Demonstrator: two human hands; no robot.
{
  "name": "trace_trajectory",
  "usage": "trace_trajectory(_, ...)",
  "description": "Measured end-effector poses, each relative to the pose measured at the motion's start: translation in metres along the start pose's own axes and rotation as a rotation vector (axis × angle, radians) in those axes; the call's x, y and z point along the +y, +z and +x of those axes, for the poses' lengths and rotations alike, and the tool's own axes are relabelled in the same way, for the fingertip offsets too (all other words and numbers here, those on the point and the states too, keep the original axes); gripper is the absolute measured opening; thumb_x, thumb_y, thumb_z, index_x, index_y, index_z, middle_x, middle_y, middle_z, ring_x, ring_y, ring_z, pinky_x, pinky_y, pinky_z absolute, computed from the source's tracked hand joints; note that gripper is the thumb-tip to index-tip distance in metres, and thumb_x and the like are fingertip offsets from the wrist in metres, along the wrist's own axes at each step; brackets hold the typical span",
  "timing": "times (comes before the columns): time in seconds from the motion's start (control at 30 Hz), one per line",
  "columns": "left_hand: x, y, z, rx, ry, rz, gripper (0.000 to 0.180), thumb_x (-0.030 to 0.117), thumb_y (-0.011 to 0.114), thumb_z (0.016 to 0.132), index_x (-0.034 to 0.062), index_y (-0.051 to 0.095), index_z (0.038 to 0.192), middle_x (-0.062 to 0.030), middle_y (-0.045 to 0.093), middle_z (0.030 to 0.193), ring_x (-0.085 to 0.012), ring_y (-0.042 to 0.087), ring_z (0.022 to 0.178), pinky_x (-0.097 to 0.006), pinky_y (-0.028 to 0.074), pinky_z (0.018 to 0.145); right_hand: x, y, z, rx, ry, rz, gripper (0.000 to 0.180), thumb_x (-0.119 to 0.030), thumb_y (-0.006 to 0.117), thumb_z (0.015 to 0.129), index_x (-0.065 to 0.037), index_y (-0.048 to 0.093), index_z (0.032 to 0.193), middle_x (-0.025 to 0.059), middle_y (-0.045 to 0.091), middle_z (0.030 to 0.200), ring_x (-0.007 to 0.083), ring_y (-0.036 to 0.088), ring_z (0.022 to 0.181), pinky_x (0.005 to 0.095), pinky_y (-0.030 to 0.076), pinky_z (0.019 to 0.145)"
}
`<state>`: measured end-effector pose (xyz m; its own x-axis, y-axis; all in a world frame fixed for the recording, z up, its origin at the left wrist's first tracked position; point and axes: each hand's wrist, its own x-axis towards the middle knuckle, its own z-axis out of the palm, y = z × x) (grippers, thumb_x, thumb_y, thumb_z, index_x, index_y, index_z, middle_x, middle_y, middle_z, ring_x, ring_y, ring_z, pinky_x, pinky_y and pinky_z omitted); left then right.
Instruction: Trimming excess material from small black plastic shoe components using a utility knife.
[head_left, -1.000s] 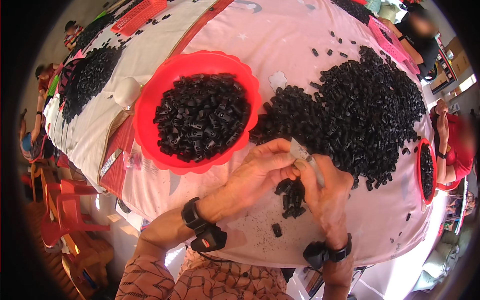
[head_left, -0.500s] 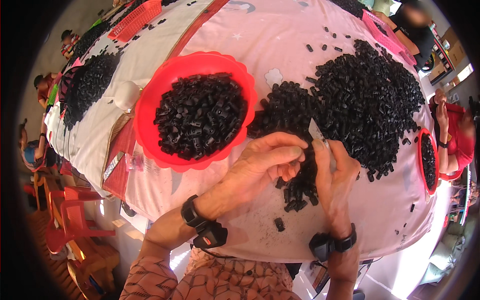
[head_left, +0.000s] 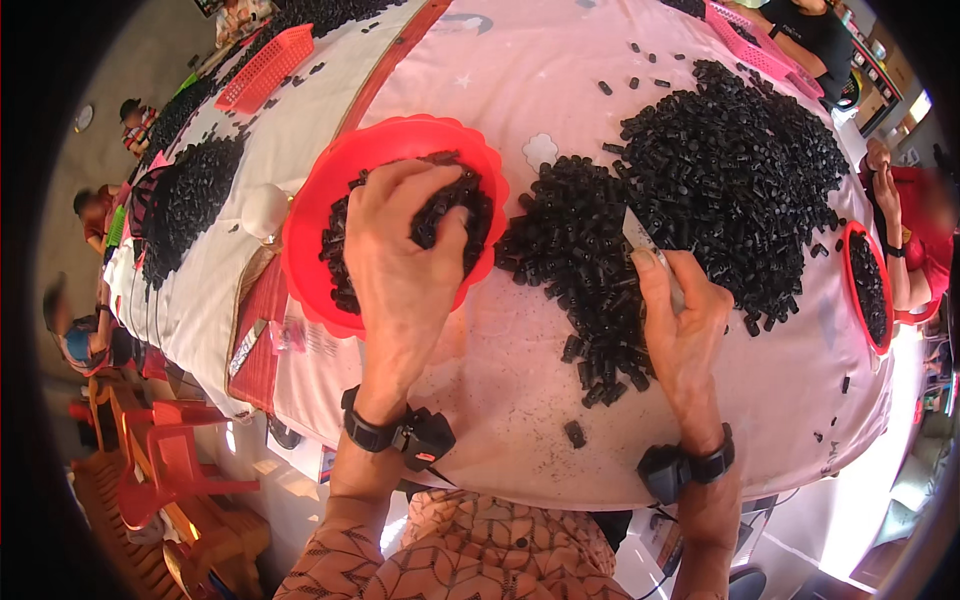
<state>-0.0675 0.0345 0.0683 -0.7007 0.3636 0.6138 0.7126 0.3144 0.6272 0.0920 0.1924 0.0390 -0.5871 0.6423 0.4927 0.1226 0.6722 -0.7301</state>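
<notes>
My left hand (head_left: 402, 255) is over the red scalloped bowl (head_left: 309, 285), its thumb and fingers apart above the small black plastic parts (head_left: 341, 272) inside. No part shows held in it, though its underside is hidden. In my right hand (head_left: 684, 325) is a small pointed knife (head_left: 634, 231), gripped between thumb and fingers with the blade pointing away from me. That hand is beside the near tail of a big pile of the same black parts (head_left: 735, 170). A single black part (head_left: 574, 433) lies apart nearer to me.
A pink cloth (head_left: 500, 460) covers the table. Pink baskets (head_left: 265, 70) stand at the far left and far right (head_left: 752, 48). A small red tray (head_left: 857, 300) of parts sits by the right edge, near a person in red (head_left: 925, 250). Other people are around the table.
My left hand has moved left from beside the knife to over the bowl, and its fingers have spread. The right hand keeps the knife, nearly in place.
</notes>
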Motion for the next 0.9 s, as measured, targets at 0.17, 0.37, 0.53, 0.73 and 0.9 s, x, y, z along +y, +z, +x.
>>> trace_trajectory(0.17,0.016,0.013,-0.008,-0.070,0.241,-0.037,0.019,-0.001,0.072,0.074,0.0032,0.070,0.092,-0.0118,0.065,0.100,-0.0303,0.059,0.092,-0.037,0.050,0.080,-0.002,-0.002,0.002,0.029,0.001,0.028,0.023,-0.018,0.070,0.090,0.003,0.064,0.081,0.0091,0.051,0.053,0.0113,0.041,0.044,0.0285,0.036,0.042)
trace_trajectory(0.37,0.016,0.046,-0.042,-0.486,0.427,-0.135,0.029,-0.007,0.064,0.069,-0.0019,0.064,0.098,-0.0132,0.060,0.103,-0.0316,0.056,0.095,-0.038,0.051,0.079,-0.002,-0.001,0.001,-0.003,0.023,0.047,0.024,-0.018,0.070,0.089,0.003,0.063,0.080,0.0092,0.049,0.052,0.0115,0.041,0.043,0.0282,0.035,0.042)
trace_trajectory(0.53,0.005,0.060,-0.048,-0.557,0.452,-0.060,0.032,-0.008,0.063,0.072,0.0005,0.064,0.103,-0.0118,0.059,0.104,-0.0304,0.059,0.092,-0.038,0.052,0.077,0.001,0.001,0.000,0.010,0.027,0.050,0.022,-0.017,0.070,0.088,0.001,0.063,0.079,0.0113,0.050,0.052,0.0140,0.043,0.041,0.0300,0.037,0.041)
trace_trajectory(0.73,0.006,0.061,-0.046,-0.528,0.303,-0.141,0.028,-0.007,0.065,0.077,-0.0005,0.064,0.105,-0.0117,0.058,0.098,-0.0267,0.060,0.090,-0.034,0.052,0.076,0.006,0.000,0.001,-0.004,-0.028,0.020,0.022,-0.018,0.071,0.088,0.001,0.062,0.079,0.0145,0.053,0.053,0.0228,0.049,0.040,0.0323,0.039,0.041)
trace_trajectory(0.9,0.010,0.054,-0.039,-0.597,-0.143,-0.729,0.034,-0.008,0.068,0.080,0.0034,0.065,0.111,-0.0036,0.053,0.090,-0.0100,0.056,0.082,-0.024,0.050,0.070,-0.002,-0.002,0.002,0.012,-0.022,0.045,0.021,-0.017,0.071,0.088,0.001,0.062,0.081,0.0153,0.056,0.055,0.0256,0.052,0.041,0.0331,0.040,0.042)
